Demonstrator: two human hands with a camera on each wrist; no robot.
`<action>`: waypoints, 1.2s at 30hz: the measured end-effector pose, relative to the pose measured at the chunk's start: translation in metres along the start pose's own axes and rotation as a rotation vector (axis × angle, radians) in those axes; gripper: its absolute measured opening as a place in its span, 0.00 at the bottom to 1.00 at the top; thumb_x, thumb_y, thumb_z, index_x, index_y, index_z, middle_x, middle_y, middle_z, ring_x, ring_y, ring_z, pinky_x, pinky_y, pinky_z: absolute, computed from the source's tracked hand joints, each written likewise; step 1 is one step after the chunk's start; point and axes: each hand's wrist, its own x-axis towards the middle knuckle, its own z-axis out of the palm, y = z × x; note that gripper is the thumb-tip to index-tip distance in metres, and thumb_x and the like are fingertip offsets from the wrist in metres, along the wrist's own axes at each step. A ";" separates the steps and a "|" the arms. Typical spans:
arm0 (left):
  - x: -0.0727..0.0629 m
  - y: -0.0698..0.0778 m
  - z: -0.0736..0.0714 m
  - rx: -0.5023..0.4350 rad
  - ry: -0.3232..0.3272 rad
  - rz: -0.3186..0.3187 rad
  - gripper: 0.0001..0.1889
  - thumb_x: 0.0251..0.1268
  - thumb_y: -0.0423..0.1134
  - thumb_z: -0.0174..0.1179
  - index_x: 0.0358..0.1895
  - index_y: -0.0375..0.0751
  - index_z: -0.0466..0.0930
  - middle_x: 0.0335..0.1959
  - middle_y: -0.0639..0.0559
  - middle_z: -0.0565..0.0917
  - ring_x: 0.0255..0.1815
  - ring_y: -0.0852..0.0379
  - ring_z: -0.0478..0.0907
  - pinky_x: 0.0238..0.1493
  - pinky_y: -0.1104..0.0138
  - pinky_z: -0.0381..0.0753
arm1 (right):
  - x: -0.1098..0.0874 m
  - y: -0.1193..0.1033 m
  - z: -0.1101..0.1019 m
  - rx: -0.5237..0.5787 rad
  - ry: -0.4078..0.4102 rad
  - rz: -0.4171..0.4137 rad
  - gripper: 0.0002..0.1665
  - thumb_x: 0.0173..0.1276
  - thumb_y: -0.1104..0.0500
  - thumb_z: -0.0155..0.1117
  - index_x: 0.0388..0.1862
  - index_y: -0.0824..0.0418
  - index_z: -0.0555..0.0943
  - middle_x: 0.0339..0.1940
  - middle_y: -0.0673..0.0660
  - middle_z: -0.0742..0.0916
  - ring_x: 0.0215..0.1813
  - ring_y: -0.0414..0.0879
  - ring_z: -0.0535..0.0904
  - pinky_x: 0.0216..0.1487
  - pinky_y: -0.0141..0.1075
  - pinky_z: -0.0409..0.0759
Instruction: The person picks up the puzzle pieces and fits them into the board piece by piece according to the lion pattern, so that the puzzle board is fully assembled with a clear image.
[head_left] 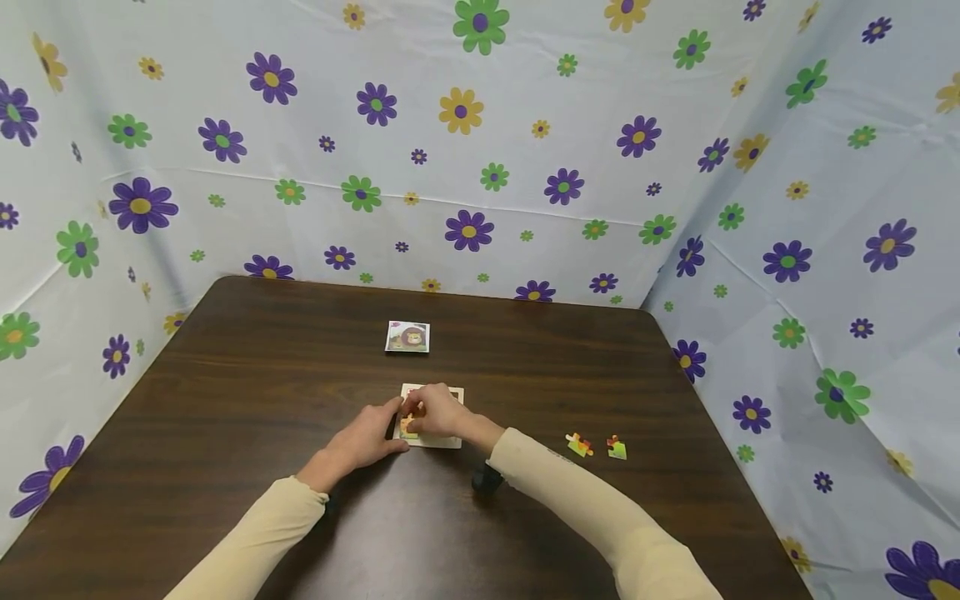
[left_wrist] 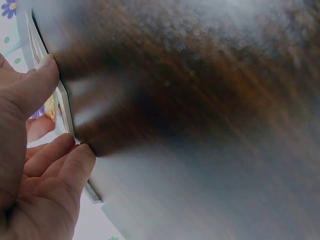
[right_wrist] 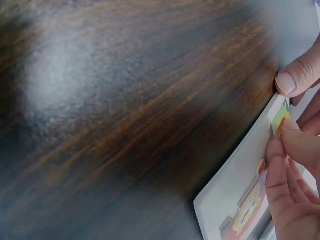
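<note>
A small white-bordered puzzle tray [head_left: 448, 443] lies flat on the table in front of the person. The right hand [head_left: 441, 410] reaches over it from the right. Between its thumb and index finger it pinches a green and orange puzzle piece [right_wrist: 281, 118], down at the tray's left part. At the tray's left edge is the left hand [head_left: 369, 435], its thumb by the near corner and its extended fingers touching the side. Part of a colourful picture [right_wrist: 246, 216] shows in the tray in the right wrist view; the right hand covers much of the rest.
Two loose puzzle pieces lie to the right, one yellow and red [head_left: 580, 445], the other green and red [head_left: 617, 448]. Beyond the tray is a lion picture card [head_left: 407, 337]. Flower-patterned curtains [head_left: 480, 150] surround the dark wooden table [head_left: 247, 400].
</note>
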 end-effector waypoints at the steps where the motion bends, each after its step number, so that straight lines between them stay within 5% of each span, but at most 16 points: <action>1: 0.000 0.000 0.000 0.006 0.003 0.006 0.33 0.50 0.40 0.74 0.56 0.28 0.70 0.37 0.43 0.83 0.37 0.49 0.80 0.39 0.56 0.80 | 0.000 0.000 0.000 -0.011 -0.001 -0.002 0.09 0.54 0.64 0.74 0.36 0.60 0.86 0.30 0.49 0.87 0.30 0.35 0.77 0.33 0.22 0.72; 11: 0.001 0.001 -0.001 0.022 0.016 0.003 0.35 0.49 0.40 0.74 0.58 0.27 0.69 0.41 0.37 0.83 0.41 0.44 0.82 0.42 0.54 0.80 | -0.004 -0.002 -0.002 -0.062 0.039 -0.033 0.07 0.57 0.63 0.73 0.35 0.62 0.86 0.30 0.51 0.87 0.31 0.37 0.79 0.33 0.22 0.72; 23: -0.001 0.001 -0.004 0.031 0.005 -0.014 0.38 0.50 0.40 0.74 0.61 0.23 0.67 0.47 0.33 0.81 0.45 0.42 0.81 0.46 0.52 0.79 | -0.009 -0.004 0.000 -0.265 0.028 -0.075 0.08 0.59 0.56 0.72 0.36 0.58 0.89 0.22 0.45 0.79 0.28 0.34 0.68 0.28 0.22 0.63; 29: 0.000 0.000 -0.002 0.025 0.000 -0.022 0.38 0.50 0.40 0.74 0.61 0.23 0.67 0.48 0.33 0.81 0.46 0.41 0.80 0.46 0.52 0.79 | -0.012 -0.004 0.001 -0.326 0.036 -0.097 0.06 0.60 0.54 0.71 0.28 0.55 0.88 0.19 0.45 0.74 0.25 0.35 0.66 0.25 0.24 0.64; 36: -0.001 0.000 0.001 0.016 0.007 -0.009 0.38 0.50 0.40 0.74 0.61 0.23 0.67 0.47 0.33 0.81 0.45 0.41 0.81 0.45 0.52 0.79 | -0.015 -0.002 0.004 -0.417 0.058 -0.171 0.16 0.62 0.54 0.68 0.16 0.53 0.80 0.14 0.45 0.71 0.18 0.35 0.65 0.20 0.27 0.66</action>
